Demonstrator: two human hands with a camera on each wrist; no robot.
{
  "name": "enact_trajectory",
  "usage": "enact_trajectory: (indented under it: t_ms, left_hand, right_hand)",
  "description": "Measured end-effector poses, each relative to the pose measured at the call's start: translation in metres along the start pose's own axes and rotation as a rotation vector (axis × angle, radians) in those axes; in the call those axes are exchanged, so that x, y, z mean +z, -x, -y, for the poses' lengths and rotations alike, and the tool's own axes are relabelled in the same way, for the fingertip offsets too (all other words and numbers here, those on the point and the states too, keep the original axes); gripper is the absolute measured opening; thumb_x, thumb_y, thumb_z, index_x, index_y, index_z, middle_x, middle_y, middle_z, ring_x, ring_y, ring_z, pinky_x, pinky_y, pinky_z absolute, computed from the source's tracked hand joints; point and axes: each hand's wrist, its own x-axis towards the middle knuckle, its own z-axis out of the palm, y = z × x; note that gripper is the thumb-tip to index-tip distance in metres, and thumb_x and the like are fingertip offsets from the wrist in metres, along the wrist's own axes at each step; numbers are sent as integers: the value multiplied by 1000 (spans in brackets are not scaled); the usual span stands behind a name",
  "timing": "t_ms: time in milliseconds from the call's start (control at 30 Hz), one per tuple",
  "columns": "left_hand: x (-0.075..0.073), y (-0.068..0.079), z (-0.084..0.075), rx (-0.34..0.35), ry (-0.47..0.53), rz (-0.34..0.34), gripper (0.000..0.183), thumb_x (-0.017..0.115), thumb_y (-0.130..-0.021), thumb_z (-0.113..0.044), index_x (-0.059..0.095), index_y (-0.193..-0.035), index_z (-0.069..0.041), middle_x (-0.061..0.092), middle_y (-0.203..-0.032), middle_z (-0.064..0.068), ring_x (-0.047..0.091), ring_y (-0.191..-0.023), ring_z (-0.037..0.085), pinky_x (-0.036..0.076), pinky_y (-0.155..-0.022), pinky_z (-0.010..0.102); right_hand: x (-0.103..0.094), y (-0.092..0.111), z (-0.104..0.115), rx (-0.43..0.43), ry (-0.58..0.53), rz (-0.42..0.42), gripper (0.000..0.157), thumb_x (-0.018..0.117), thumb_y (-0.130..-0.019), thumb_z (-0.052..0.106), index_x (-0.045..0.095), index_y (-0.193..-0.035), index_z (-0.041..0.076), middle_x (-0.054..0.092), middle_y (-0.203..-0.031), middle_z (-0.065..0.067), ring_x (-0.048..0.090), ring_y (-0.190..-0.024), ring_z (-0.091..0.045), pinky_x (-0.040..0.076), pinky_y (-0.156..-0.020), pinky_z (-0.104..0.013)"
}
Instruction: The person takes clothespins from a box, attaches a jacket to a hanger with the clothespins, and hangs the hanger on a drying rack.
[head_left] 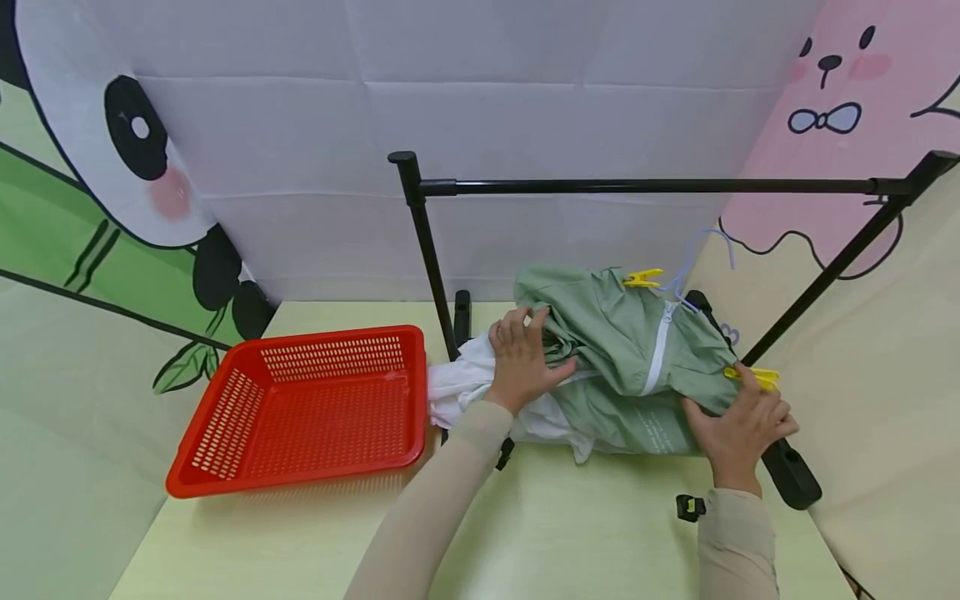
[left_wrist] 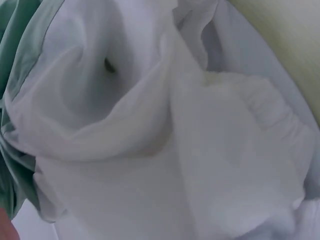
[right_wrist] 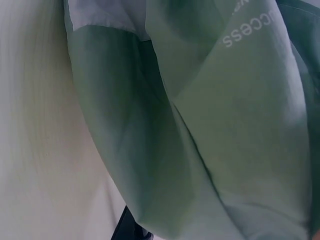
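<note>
A green and white zip jacket [head_left: 615, 333] lies bunched across the table, its white lining [left_wrist: 150, 120] filling the left wrist view. White lettering on its green fabric [right_wrist: 250, 165] shows in the right wrist view. My left hand [head_left: 521, 358] rests on the jacket's left part, thumb and fingers spread. At its right end, my right hand [head_left: 742, 425] touches the edge, thumb on the green cloth and index finger by a yellow clip [head_left: 753, 377]. Another yellow clip [head_left: 642, 278] sits at the far edge, beside a blue hanger [head_left: 686, 267] partly hidden by the jacket.
A black garment rack [head_left: 645, 187] stands over the jacket, its right foot [head_left: 791, 475] near the table's right side. To the left is a red slotted basket [head_left: 337, 425], close against the white cloth. Printed fabric walls [head_left: 487, 133] enclose the pale table [head_left: 570, 533].
</note>
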Motion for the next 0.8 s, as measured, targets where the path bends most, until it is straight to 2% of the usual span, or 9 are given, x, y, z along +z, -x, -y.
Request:
enact_trajectory:
  t_ms: [233,467,800]
  left_hand:
    - [-8,-11,9,-27,-75,46,108,72,-72,-67,21,-148,-11,22,-149,18,25,-138,37,24,-105,58]
    - [-22,-26,17,-77,-48,191,118,71,-74,-70,14,-156,-7,16,-157,19,13,-146,36,17,-111,58]
    - [-35,-39,28,-18,-120,322,123,68,-73,-75,9,-157,-7,13,-159,17,12,-147,35,17,-114,56]
  right_hand:
    - [0,-2,0,-7,-9,15,79,55,-78,67,45,-131,9,42,-95,-33,30,-81,-51,11,-78,-60]
    - [0,-3,0,-22,-28,34,81,52,-80,72,45,-131,10,41,-92,-34,30,-80,-51,11,-78,-61]
    - [2,-6,1,-93,-37,23,76,55,-79,66,46,-130,11,40,-87,-33,31,-77,-52,12,-75,-60]
